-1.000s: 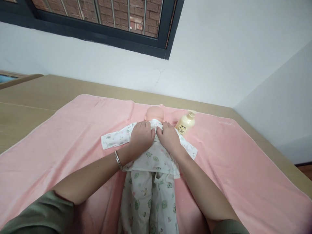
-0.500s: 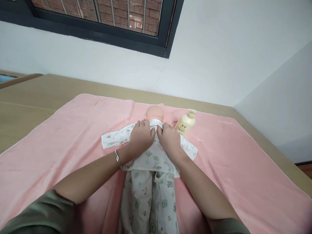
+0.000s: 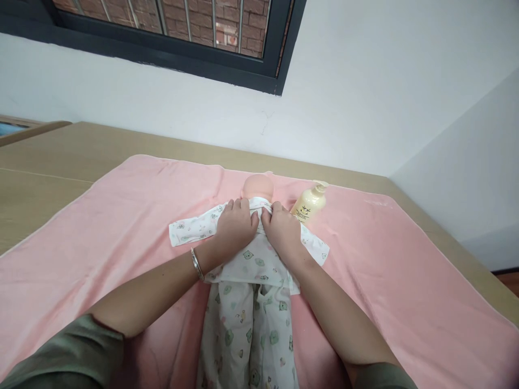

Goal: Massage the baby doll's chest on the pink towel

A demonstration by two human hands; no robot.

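Two hands are pressed side by side on the doll's (image 3: 258, 187) chest: the left hand (image 3: 235, 227) and right hand (image 3: 284, 231) are curled, fingertips pinching the printed shirt (image 3: 251, 259) at its collar so the front edges are kept together. The doll is laid face-up on a pink towel (image 3: 121, 216) cushioning the desk (image 3: 48, 156), a lotion bottle (image 3: 308, 203) kept near.

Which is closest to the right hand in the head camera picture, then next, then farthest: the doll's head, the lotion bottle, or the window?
From the right hand:
1. Doll's head, just beyond the fingertips, slightly left.
2. Lotion bottle, lying on the pink towel to the right. Close to the head's distance.
3. Window, high on the far wall.
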